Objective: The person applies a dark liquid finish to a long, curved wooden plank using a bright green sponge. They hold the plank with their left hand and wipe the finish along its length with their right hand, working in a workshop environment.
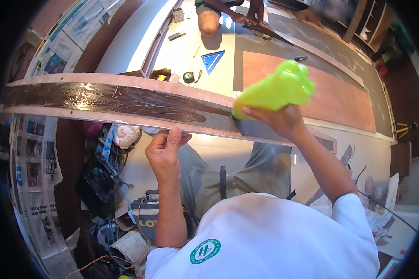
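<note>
Nearest to me is the back of the worker's white shirt (284, 237), which hides most of their lap; the grey trousers (256, 174) show beyond it, and a grey tool bag (153, 216) at the left is half covered by the forearm and the clutter around it; the left hand (165, 151) pinches the near edge of a long board (219, 123), thumb up against the rim, the other fingers curled and partly lost behind it; the board lies across in front of the worker, its left end running into the dark rim of the view; a wet, dark brown coating (125, 98) covers much of its middle, glare washing out part of the surface; the right hand (284, 122) is wrapped round a bright yellow-green container (279, 86), tilted with its narrow end down at the board; the container is too blurred for me to say whether it is a bottle or a bag, or whether its tip touches; past the board sit a tape measure (189, 77), a reddish panel (312, 90) partly behind the container, and a blue triangle (208, 59); farthest off, a co-worker's hand (241, 18) is at a dark saw (271, 34), that person's head cut off above.
</note>
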A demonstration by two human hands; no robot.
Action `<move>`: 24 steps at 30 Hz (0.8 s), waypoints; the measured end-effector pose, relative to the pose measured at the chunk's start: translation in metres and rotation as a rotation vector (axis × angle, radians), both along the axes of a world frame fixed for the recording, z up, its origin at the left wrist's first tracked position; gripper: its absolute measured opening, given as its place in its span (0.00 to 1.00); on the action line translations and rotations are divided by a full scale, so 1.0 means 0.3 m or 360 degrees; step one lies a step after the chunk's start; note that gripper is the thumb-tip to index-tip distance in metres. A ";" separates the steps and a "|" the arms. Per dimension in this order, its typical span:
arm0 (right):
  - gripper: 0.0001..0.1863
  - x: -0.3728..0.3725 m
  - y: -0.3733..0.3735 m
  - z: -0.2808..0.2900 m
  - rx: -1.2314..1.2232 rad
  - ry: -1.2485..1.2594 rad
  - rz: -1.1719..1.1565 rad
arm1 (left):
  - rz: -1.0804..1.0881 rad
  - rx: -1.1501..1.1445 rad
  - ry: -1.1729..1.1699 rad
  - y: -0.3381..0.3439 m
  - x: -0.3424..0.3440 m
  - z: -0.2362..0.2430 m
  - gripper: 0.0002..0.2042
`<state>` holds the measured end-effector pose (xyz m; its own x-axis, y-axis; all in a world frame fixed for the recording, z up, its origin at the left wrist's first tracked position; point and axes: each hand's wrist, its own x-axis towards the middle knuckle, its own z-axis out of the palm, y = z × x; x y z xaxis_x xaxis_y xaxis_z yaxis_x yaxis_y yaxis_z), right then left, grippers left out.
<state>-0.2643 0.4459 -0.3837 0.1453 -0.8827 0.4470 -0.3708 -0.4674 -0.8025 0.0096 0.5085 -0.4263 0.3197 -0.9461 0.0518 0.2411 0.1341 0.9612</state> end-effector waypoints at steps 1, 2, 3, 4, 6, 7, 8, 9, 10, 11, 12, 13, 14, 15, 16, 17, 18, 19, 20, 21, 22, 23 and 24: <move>0.23 0.035 -0.027 0.001 -0.0097 -0.0096 0.0041 | 0.0004 0.0001 -0.0017 -0.007 -0.003 0.007 0.11; 0.25 0.082 -0.059 0.006 -0.0200 -0.0195 0.0092 | 0.0032 -0.0002 -0.0042 -0.013 -0.002 0.006 0.11; 0.22 0.145 -0.078 0.029 -0.0080 -0.0460 0.0217 | 0.0071 -0.0004 -0.0064 -0.015 0.003 -0.004 0.11; 0.21 0.185 -0.093 0.059 -0.0113 -0.0376 0.0219 | 0.0105 -0.0003 -0.0082 -0.019 0.005 -0.008 0.11; 0.20 0.218 -0.114 0.106 -0.0171 -0.0196 0.0210 | 0.0122 0.0016 -0.0137 -0.030 -0.001 -0.001 0.11; 0.19 0.220 -0.115 0.104 -0.0213 -0.0107 0.0174 | 0.0141 0.0035 -0.0167 -0.026 0.002 0.002 0.11; 0.19 0.201 -0.106 0.100 -0.0196 0.0003 0.0162 | 0.0155 0.0043 -0.0148 -0.022 0.002 0.007 0.11; 0.19 0.156 -0.088 0.092 -0.0178 0.0114 0.0152 | 0.0171 0.0051 -0.0129 -0.018 0.000 0.013 0.11; 0.20 0.108 -0.054 0.078 0.0247 -0.0310 0.0248 | 0.0186 0.0057 -0.0101 -0.015 -0.004 0.016 0.10; 0.21 0.059 -0.019 0.068 0.0632 -0.0788 0.0249 | 0.0186 0.0042 -0.0083 -0.016 -0.008 0.019 0.10; 0.22 -0.005 0.022 0.039 0.0862 -0.0977 0.0197 | 0.0181 0.0026 -0.0060 -0.021 -0.017 0.020 0.10; 0.23 -0.064 0.063 0.007 0.1083 -0.1192 0.0130 | 0.0187 0.0012 -0.0049 -0.022 -0.021 0.019 0.10; 0.24 -0.138 0.091 -0.032 0.0732 -0.0577 -0.0053 | 0.0214 0.0016 -0.0051 -0.025 -0.029 0.018 0.10; 0.25 -0.170 0.105 -0.059 0.0374 0.0019 -0.0220 | 0.0243 0.0020 -0.0069 -0.026 -0.034 0.020 0.10; 0.25 -0.160 0.107 -0.052 0.0426 0.0011 -0.0191 | 0.0263 0.0025 -0.0086 -0.028 -0.038 0.019 0.10; 0.25 -0.128 0.097 -0.028 0.0475 -0.0004 -0.0156 | 0.0275 0.0046 -0.0113 -0.030 -0.033 0.023 0.10; 0.25 -0.090 0.083 -0.014 0.0522 -0.0018 -0.0120 | 0.0286 0.0067 -0.0139 -0.032 -0.029 0.026 0.10; 0.23 -0.041 0.059 -0.009 0.0373 -0.0094 0.0017 | 0.0293 0.0081 -0.0160 -0.039 -0.028 0.030 0.10; 0.22 0.020 0.031 -0.006 0.0225 -0.0177 0.0164 | 0.0294 0.0095 -0.0179 -0.043 -0.024 0.033 0.10; 0.20 0.081 0.010 0.024 0.0067 -0.0159 0.0227 | 0.0299 0.0111 -0.0195 -0.044 -0.019 0.030 0.10; 0.19 0.123 0.000 0.048 -0.0098 -0.0126 0.0251 | 0.0303 0.0128 -0.0209 -0.044 -0.014 0.029 0.10; 0.17 0.164 -0.011 0.072 -0.0267 -0.0090 0.0270 | 0.0313 0.0131 -0.0203 -0.046 -0.013 0.027 0.09; 0.16 0.192 -0.018 0.080 -0.0441 -0.0042 0.0251 | 0.0322 0.0134 -0.0198 -0.047 -0.013 0.025 0.09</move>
<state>-0.2066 0.4405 -0.3596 0.2558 -0.6944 0.6726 -0.2575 -0.7196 -0.6449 0.0058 0.4943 -0.4189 0.4994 -0.8660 0.0261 0.0964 0.0855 0.9917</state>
